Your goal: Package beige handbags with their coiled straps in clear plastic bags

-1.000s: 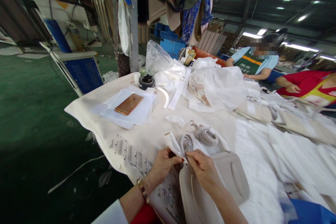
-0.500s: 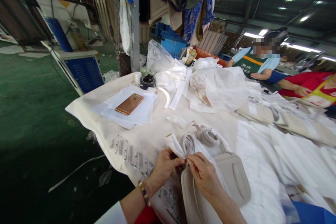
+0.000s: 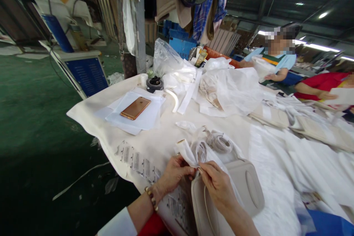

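Note:
My left hand (image 3: 173, 173) and my right hand (image 3: 217, 184) meet at the near edge of the cloth-covered table (image 3: 91, 118). Both pinch a white paper-wrapped strap (image 3: 189, 153) that rises from a beige handbag (image 3: 238, 191) lying flat under my right wrist. The fingers of both hands are closed on the wrapping. A coiled, wrapped strap (image 3: 219, 142) lies just beyond the bag.
A gold phone (image 3: 135, 108) rests on white sheets at the left. A black tape roll (image 3: 154, 84) and clear plastic bags (image 3: 229, 88) sit further back. Two other people work at the far right. Printed sheets (image 3: 138, 164) hang over the table edge; green floor lies to the left.
My hands have hardly moved; the fingers shifted slightly on the wrapping. A person at the back right has lifted a white item.

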`<act>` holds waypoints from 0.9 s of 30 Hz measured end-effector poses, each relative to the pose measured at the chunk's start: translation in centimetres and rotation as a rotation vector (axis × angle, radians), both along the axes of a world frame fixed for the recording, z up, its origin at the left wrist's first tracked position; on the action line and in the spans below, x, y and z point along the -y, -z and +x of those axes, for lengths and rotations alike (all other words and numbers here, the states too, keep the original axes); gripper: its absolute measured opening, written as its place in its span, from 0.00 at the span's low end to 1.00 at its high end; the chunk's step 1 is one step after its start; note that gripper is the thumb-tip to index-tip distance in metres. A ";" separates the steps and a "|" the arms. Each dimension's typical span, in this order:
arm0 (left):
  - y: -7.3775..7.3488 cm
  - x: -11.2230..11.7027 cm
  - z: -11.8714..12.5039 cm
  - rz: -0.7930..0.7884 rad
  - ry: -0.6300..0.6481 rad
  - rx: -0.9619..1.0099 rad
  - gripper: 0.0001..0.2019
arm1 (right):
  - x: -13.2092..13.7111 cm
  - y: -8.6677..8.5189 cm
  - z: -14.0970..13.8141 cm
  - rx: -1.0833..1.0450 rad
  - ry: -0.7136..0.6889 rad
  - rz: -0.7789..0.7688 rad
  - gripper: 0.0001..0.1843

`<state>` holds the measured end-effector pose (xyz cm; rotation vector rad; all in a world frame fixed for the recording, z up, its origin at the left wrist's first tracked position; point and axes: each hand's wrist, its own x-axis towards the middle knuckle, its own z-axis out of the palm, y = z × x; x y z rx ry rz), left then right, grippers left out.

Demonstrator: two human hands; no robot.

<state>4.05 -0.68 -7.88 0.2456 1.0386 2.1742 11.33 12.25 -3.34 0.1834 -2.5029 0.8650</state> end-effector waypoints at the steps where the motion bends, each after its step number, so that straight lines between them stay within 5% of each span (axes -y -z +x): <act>1: 0.0 -0.1 -0.1 -0.004 -0.008 0.001 0.15 | 0.0 -0.1 0.0 -0.001 0.003 -0.011 0.12; 12: -0.4 -1.4 0.5 0.042 -0.125 0.025 0.16 | 1.3 0.4 1.2 -0.163 0.266 0.132 0.10; 21: -1.1 -1.9 0.9 0.009 -0.164 0.026 0.17 | 1.1 0.5 0.5 -0.195 0.266 0.254 0.11; 27: -0.4 -1.4 0.9 -0.125 -0.109 -0.187 0.19 | 1.3 1.0 0.2 -0.261 0.309 0.315 0.10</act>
